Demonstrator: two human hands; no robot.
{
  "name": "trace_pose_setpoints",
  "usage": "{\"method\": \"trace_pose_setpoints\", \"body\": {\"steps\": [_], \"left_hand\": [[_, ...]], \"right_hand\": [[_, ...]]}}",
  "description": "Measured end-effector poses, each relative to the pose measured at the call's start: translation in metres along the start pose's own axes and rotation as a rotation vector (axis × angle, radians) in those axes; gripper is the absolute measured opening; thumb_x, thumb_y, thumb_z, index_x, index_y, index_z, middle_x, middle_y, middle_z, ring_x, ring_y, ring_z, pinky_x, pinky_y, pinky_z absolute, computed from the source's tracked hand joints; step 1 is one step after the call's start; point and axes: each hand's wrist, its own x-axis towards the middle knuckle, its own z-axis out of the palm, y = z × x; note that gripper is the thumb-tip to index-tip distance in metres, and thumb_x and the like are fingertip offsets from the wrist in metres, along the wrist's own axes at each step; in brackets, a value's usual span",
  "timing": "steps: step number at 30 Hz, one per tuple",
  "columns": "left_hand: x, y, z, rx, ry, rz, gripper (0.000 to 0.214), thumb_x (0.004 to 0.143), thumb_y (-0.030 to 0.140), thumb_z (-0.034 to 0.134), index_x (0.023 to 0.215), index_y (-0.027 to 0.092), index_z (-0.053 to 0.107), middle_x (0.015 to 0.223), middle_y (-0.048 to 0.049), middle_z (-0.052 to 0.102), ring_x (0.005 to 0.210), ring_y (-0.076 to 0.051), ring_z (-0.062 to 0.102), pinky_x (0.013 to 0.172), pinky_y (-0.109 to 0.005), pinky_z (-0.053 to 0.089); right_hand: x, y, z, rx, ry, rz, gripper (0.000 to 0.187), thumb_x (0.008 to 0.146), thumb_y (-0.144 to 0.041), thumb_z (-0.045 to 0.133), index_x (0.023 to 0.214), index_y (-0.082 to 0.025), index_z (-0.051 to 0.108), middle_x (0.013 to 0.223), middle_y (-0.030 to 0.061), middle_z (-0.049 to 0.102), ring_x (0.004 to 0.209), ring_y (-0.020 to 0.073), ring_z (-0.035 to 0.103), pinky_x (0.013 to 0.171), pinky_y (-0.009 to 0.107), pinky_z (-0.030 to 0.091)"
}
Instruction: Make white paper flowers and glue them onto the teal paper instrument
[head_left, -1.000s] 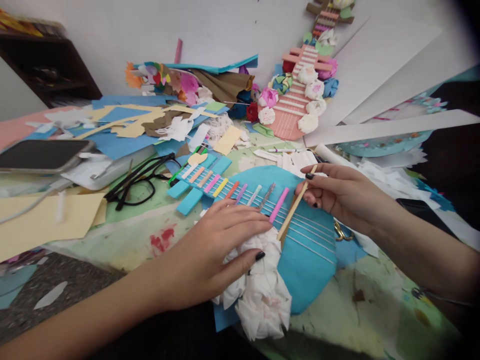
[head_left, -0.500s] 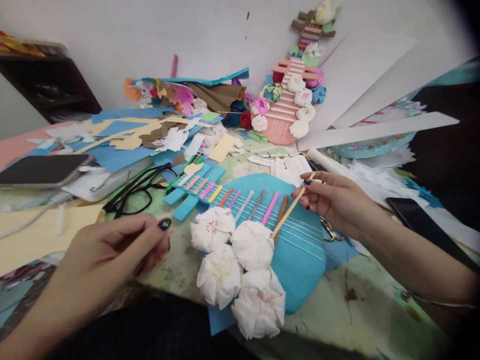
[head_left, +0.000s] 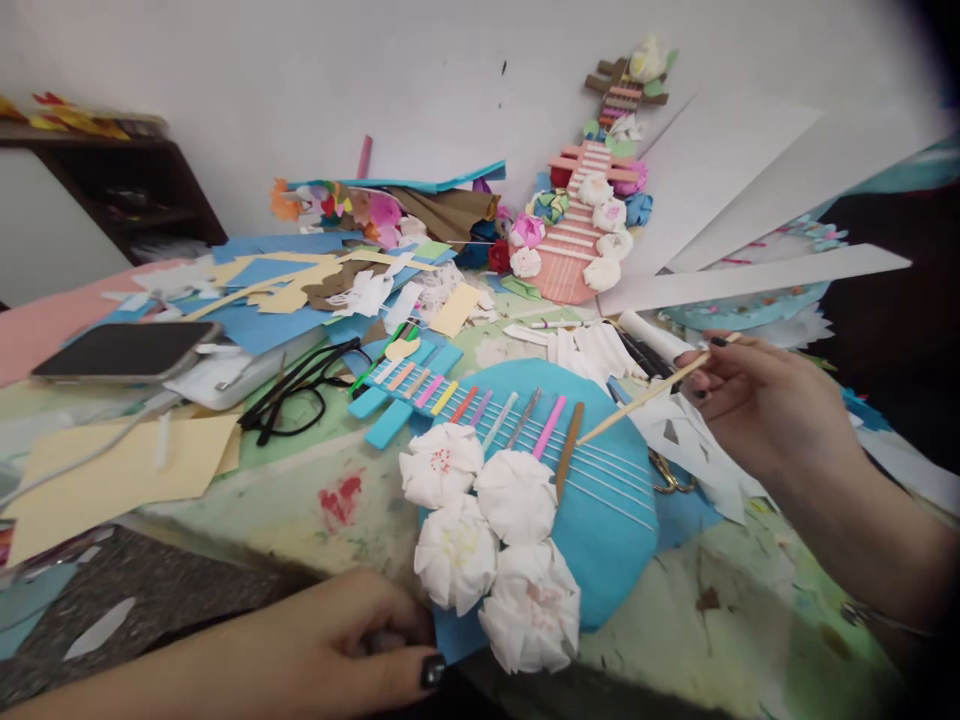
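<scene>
My right hand (head_left: 772, 400) pinches a thin pale wooden stick (head_left: 649, 400). The stick's lower tip is over the blue paper guitar (head_left: 611, 560), close to its brown strip (head_left: 570, 450); contact cannot be made out. White strings (head_left: 607, 490) and several coloured strips run across the guitar. Four white paper flowers (head_left: 517, 495) cover its near left side. Down at the table's front edge, my left hand (head_left: 367, 640) is curled with its thumb stretched beside the flowers. Its fingertips are hidden, so anything inside it cannot be seen.
Black glasses (head_left: 300, 390), a phone (head_left: 127, 350) and cream paper (head_left: 112, 470) lie to the left. Gold-handled scissors (head_left: 671, 475) sit right of the guitar. Paper scraps (head_left: 262, 325) pile up behind. A pink paper guitar (head_left: 570, 260) leans against the wall.
My right hand has moved right and a little away, drawing the stick off the brown strip toward the right. My left hand has dropped to the front edge, and its fingers have curled.
</scene>
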Motion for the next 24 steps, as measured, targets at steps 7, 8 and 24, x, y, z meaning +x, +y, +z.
{"method": "trace_pose_setpoints", "body": {"steps": [7, 8, 24], "left_hand": [[0.022, 0.017, 0.019, -0.037, -0.322, -0.257, 0.070, 0.075, 0.076, 0.042, 0.103, 0.015, 0.061, 0.051, 0.0051, 0.043, 0.039, -0.008, 0.030, 0.039, -0.019, 0.024], [0.025, 0.015, 0.020, -0.071, -0.355, -0.258, 0.072, 0.074, 0.077, 0.043, 0.106, 0.015, 0.061, 0.052, 0.0052, 0.045, 0.038, -0.007, 0.030, 0.038, -0.019, 0.025], [0.037, -0.017, 0.023, -0.498, -0.349, -0.182, 0.040, 0.075, 0.048, 0.058, 0.089, 0.011, 0.068, 0.057, -0.0011, 0.058, 0.039, -0.006, 0.042, 0.035, -0.016, 0.025]], "right_hand": [[-0.021, 0.005, 0.039, -0.009, -0.181, 0.125, 0.011, 0.076, -0.009, 0.061, 0.084, -0.017, 0.058, 0.070, 0.0067, 0.069, 0.056, 0.0097, 0.060, 0.052, 0.017, 0.049], [-0.022, 0.007, 0.045, -0.021, -0.208, 0.132, 0.013, 0.076, -0.010, 0.061, 0.086, -0.017, 0.057, 0.071, 0.0064, 0.070, 0.055, 0.0098, 0.060, 0.053, 0.018, 0.050], [-0.012, 0.011, 0.066, -0.096, -0.207, 0.100, 0.016, 0.073, -0.013, 0.065, 0.082, -0.021, 0.055, 0.067, 0.0043, 0.068, 0.054, 0.0122, 0.059, 0.052, 0.021, 0.048]]}}
